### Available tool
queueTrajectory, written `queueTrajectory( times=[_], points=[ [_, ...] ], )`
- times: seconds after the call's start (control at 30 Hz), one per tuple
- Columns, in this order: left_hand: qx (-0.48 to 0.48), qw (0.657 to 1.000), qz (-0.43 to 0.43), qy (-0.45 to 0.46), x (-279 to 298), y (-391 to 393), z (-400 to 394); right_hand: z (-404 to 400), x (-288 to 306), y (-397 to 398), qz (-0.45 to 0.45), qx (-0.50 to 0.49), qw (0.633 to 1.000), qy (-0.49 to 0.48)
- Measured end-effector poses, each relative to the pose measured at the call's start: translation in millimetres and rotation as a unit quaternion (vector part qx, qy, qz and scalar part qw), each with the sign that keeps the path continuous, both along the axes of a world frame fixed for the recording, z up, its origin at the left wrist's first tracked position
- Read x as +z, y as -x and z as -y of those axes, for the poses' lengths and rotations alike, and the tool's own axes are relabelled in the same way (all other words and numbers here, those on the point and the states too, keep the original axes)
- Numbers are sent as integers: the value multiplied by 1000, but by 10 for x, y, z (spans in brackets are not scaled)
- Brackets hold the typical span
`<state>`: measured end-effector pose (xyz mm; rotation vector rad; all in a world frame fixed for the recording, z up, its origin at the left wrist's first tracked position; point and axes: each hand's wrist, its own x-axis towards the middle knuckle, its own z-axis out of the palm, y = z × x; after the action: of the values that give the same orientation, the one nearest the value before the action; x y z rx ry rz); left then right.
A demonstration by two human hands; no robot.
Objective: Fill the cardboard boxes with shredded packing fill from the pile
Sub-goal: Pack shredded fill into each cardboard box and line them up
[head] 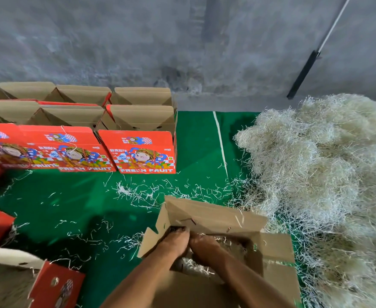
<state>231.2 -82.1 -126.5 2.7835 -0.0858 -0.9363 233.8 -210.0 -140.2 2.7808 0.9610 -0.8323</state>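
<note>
An open box (216,221) is seen low in the middle of the view, on a green mat (71,196), with its flaps standing up and out. Both hands are put down into it, side by side and touching. The left hand (177,240) and the right hand (201,242) are bent downward onto the fill (191,263) that already lies inside, but the fingers are hidden by the knuckles and the box wall, so it cannot be told whether the fill is gripped or only pressed. The pile (320,165) lies just beside the box, to the right, and loose strands are scattered over the mat between them. More open boxes (138,121) are placed in rows at the far left, well apart from the pile, and their insides are not shown. The fill is judged to be very light, soft and springy; it can be squeezed much smaller and is expected to rise again when released. It is tangled, so a clump is best taken with both hands from the edge of the pile, with fingers spread wide, and strands will probably be dropped on the way. The box is thin and may be pushed aside easily.
</note>
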Motion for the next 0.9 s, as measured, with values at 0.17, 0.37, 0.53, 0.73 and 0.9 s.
queueTrajectory(
  times=[0.17, 0.37, 0.53, 0.73, 0.9],
  points=[
    [-32, 999, -38, -15, -50, 8, 24, 28, 15, 15, -11, 17, 999, 30],
    [-128, 985, -7, -111, -119, 57, 37, 186, 204, 96, 24, 74, 997, 15],
    [-168, 973, -5, -161, -136, 93, 53, 446, 396, 99, -18, 50, 997, 58],
    [-111, 974, 12, -199, -98, 95, 119, 662, 385, 112, -24, -79, 996, 26],
    [-130, 954, 10, -270, 41, 174, 243, 656, 218, 73, -67, -195, 978, 42]
  ],
)
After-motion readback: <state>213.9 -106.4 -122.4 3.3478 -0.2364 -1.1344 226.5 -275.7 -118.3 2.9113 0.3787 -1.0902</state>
